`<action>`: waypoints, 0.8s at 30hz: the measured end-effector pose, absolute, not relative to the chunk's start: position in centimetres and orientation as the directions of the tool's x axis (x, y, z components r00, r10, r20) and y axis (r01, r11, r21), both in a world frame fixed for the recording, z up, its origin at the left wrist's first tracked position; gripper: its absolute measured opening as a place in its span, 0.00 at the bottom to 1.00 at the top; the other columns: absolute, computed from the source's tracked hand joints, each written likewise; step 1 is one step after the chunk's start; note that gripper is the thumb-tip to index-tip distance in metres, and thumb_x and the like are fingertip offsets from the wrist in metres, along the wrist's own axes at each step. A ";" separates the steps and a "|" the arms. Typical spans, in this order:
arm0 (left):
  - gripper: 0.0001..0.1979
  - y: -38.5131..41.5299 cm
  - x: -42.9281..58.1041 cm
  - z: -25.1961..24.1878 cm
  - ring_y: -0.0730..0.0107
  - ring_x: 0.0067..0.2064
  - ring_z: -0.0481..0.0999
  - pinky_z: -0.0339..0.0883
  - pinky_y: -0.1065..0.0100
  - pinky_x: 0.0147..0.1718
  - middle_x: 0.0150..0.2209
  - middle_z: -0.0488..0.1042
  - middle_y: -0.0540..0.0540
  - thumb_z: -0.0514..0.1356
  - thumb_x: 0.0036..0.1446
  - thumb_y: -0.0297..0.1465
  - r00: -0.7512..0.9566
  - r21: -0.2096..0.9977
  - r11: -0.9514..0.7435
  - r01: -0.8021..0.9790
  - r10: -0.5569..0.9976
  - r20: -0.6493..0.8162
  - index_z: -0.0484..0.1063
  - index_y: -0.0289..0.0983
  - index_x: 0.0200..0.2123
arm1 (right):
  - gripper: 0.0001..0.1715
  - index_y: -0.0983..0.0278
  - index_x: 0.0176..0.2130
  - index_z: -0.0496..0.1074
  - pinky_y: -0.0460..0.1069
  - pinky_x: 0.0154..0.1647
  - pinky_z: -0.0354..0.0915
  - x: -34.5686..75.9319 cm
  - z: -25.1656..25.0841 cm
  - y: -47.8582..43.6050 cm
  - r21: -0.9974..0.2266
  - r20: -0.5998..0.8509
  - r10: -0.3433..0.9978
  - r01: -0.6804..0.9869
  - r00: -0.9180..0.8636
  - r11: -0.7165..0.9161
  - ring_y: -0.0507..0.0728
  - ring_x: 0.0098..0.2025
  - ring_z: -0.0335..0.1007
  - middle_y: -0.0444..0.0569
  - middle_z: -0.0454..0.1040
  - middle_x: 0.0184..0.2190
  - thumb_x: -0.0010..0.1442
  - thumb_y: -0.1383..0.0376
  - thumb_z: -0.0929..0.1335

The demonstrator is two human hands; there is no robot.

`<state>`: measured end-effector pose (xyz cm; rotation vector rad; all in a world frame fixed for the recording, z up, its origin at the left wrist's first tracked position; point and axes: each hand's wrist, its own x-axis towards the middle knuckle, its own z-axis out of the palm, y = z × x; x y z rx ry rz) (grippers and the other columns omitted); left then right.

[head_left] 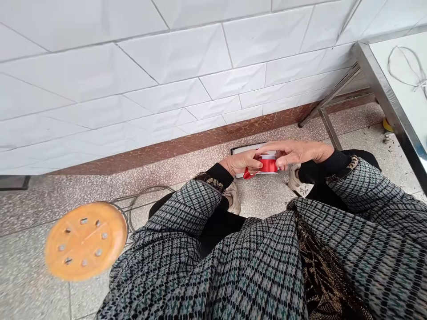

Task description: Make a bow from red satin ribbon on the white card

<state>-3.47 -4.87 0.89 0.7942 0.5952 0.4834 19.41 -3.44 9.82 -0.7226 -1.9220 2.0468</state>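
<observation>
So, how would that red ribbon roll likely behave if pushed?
The ribbon roll might roll on edge, given its round rim. It's probably light, small beside the left hand. Its loose end looks floppy, bunched in a fold.

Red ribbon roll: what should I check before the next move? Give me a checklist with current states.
1. Left hand gripping the red ribbon roll: ok.
2. Right hand at the roll's right side: ok; firmness of hold, cannot tell.
3. Red strip below the left hand free of snags: cannot tell.
4. Orange stool apart from both hands: ok.
5. Dark-edged white object behind the hands fully visible: not ok, partly hidden.
</observation>
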 end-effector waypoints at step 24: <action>0.25 -3.2 -4.7 5.2 0.72 0.33 0.69 0.63 0.71 0.31 0.38 0.71 0.47 0.76 0.36 0.27 0.673 0.969 0.199 -0.145 0.738 -0.051 0.71 0.39 0.38 | 0.36 0.65 0.50 0.68 0.40 0.17 0.53 19.4 8.3 -4.1 -0.765 -0.321 0.434 -0.040 -0.842 -0.643 0.44 0.17 0.56 0.38 0.70 0.25 0.52 0.49 0.80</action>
